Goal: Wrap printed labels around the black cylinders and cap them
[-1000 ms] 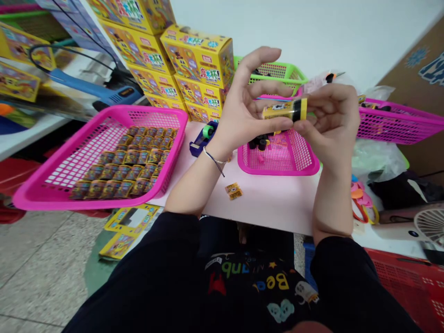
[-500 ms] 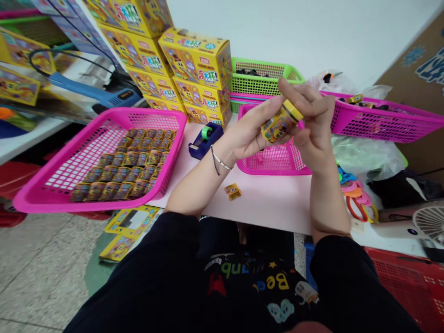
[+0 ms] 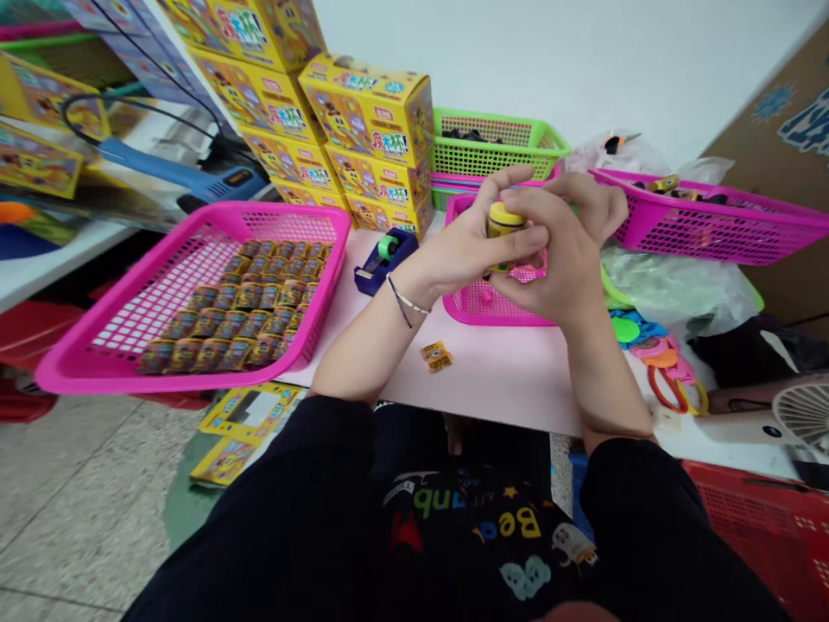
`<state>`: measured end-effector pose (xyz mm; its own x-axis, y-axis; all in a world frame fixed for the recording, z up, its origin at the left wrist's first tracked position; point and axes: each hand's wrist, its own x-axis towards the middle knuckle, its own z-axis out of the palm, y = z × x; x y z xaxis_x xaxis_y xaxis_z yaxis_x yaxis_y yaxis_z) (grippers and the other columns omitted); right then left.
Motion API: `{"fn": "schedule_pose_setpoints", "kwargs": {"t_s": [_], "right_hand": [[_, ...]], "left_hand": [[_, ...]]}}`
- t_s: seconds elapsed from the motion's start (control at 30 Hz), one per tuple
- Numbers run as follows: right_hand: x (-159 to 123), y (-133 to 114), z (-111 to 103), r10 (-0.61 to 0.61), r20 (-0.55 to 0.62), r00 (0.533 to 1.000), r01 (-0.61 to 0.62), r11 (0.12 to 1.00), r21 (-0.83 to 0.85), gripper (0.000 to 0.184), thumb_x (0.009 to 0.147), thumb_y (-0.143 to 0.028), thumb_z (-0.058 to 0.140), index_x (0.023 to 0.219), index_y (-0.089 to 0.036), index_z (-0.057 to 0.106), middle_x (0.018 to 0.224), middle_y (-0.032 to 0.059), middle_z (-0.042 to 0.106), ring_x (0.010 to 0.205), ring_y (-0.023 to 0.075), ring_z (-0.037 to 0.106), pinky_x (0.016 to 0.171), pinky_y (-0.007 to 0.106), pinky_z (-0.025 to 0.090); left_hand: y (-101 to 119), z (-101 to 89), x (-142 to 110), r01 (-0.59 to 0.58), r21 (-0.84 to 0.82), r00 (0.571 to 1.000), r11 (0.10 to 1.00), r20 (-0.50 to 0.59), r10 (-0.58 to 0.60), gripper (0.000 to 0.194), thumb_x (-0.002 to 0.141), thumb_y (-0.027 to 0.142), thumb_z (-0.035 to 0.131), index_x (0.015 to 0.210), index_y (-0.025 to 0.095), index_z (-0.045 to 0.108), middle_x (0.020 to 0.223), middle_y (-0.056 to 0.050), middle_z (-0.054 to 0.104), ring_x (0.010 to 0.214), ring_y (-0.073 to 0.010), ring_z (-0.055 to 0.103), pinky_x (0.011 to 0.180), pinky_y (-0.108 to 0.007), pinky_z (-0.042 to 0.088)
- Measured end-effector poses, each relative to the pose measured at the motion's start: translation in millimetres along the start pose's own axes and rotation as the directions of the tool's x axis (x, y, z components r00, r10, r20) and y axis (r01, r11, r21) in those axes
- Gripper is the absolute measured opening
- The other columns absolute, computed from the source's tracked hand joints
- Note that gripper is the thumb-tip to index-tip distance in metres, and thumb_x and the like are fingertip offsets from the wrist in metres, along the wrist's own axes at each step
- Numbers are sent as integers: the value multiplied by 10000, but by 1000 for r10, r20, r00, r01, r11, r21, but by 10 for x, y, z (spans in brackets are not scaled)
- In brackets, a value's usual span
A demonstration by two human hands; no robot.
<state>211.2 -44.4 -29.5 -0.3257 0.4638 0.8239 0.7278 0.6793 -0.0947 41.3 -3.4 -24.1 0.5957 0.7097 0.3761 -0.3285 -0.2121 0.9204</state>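
Note:
Between my two hands, above the table, is a small jar (image 3: pixel 503 226) with a yellow lid and a printed wrap; its lower part is mostly covered by fingers. My left hand (image 3: pixel 472 242) grips its side from the left. My right hand (image 3: pixel 565 246) closes round it from the right, fingers at the lid and thumb against the body. Below them a pink basket (image 3: pixel 466 313) holds small pieces I cannot make out well. Flat on the table (image 3: pixel 505 371) lies a small printed yellow label or packet (image 3: pixel 436 356).
At left a pink basket (image 3: pixel 52 373) holds rows of similar wrapped jars (image 3: pixel 230 324). Yellow boxes (image 3: pixel 366 112) are stacked behind a blue tape dispenser (image 3: pixel 386 259). A green basket (image 3: pixel 544 138), another pink basket (image 3: pixel 744 229) and a white fan (image 3: pixel 744 423) stand further right.
The jar has turned from tilted to nearly upright and moved slightly left. My right hand has wrapped round it, and my left fingers have shifted up its side.

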Motion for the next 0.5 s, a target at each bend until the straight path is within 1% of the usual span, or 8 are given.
{"fn": "schedule_pose_setpoints", "kwargs": {"t_s": [0.1, 0.17, 0.2, 0.27, 0.33, 0.37, 0.4, 0.5], "right_hand": [[-2, -13, 31, -103, -123, 987, 99, 994, -38, 513, 860, -525, 769, 1339, -388, 646, 1266, 19, 769, 1286, 394, 695, 1150, 752, 430], [-7, -43, 31, -70, -111, 991, 66, 997, -36, 458, 886, -598, 738, 1299, -414, 664, 1250, 5, 779, 1292, 367, 704, 1176, 703, 442], [-12, -59, 29, -41, -91, 995, 39, 999, -22, 440, 895, -630, 720, 1282, -425, 673, 1244, -1, 784, 1309, 360, 701, 1197, 688, 440], [-25, -82, 25, -5, -48, 999, 6, 1000, 28, 431, 913, -665, 695, 1282, -441, 689, 1243, -2, 794, 1364, 358, 684, 1230, 679, 438], [-34, -79, 33, -33, -51, 998, 37, 997, 63, 428, 930, -655, 705, 1310, -457, 698, 1235, -7, 808, 1368, 362, 693, 1243, 695, 436], [-34, -66, 44, -85, -94, 992, 89, 995, 49, 430, 936, -629, 727, 1333, -464, 697, 1226, -15, 818, 1314, 359, 726, 1245, 713, 428], [-30, -46, 60, -160, -169, 973, 163, 987, 6, 438, 937, -586, 755, 1354, -468, 694, 1203, -27, 830, 1219, 346, 766, 1245, 734, 417], [-8, 38, 121, -370, -383, 846, 318, 928, -194, 479, 914, -481, 826, 1376, -479, 701, 1078, -81, 840, 940, 258, 800, 1287, 762, 357]], "left_hand": [[76, 22, -31, -3, -37, 998, 999, 70, 5, 658, 854, 257, 851, 1419, 286, 514, 815, 92, 662, 659, -93, 690, 614, -234, 566], [139, 44, -51, -3, -102, 984, 995, 179, 21, 409, 798, 246, 857, 1129, 239, 617, 689, 93, 597, 570, -84, 602, 536, -225, 491], [166, 53, -60, 2, -131, 970, 991, 240, 30, 307, 785, 262, 859, 957, 223, 608, 641, 83, 565, 546, -79, 564, 509, -223, 452], [199, 61, -78, 14, -157, 947, 987, 318, 37, 343, 783, 308, 856, 769, 223, 523, 582, 70, 508, 516, -71, 499, 474, -227, 391], [200, 62, -103, 7, -111, 959, 994, 281, 25, 294, 798, 318, 837, 864, 225, 567, 598, 78, 497, 519, -72, 494, 490, -229, 392], [191, 65, -118, -7, -47, 976, 999, 218, 17, 311, 810, 309, 826, 1014, 225, 606, 637, 82, 512, 544, -76, 522, 521, -228, 417], [178, 71, -135, -28, 44, 991, 999, 134, 21, 435, 828, 294, 812, 1203, 231, 599, 697, 80, 542, 587, -79, 562, 566, -228, 446], [132, 114, -183, -108, 331, 985, 937, -93, 147, 780, 891, 278, 775, 1573, 247, 397, 983, 16, 637, 776, -84, 664, 726, -245, 515]]}}
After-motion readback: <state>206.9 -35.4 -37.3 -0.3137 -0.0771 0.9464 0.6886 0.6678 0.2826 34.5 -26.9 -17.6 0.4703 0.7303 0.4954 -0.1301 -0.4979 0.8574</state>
